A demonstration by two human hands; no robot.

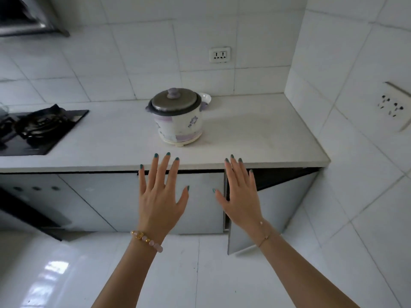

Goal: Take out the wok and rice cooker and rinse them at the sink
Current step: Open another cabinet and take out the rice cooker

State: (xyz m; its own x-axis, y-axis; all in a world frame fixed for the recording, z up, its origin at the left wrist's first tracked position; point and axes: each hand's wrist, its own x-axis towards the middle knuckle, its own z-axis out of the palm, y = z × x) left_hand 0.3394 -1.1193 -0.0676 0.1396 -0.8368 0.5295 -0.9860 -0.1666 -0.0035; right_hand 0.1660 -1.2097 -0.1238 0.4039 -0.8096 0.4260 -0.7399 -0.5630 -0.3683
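The rice cooker (179, 117) is seen lidded and upright on the countertop (255, 138), set back from its front edge, with bare surface to either side. A small white bowl (205, 97) is noted just behind it. The left hand (159, 200) and right hand (241, 196) are held spread flat before the edge, nothing grasped. Below right of the cooker, a cabinet door (266, 210) stands ajar. No legible writing is found.
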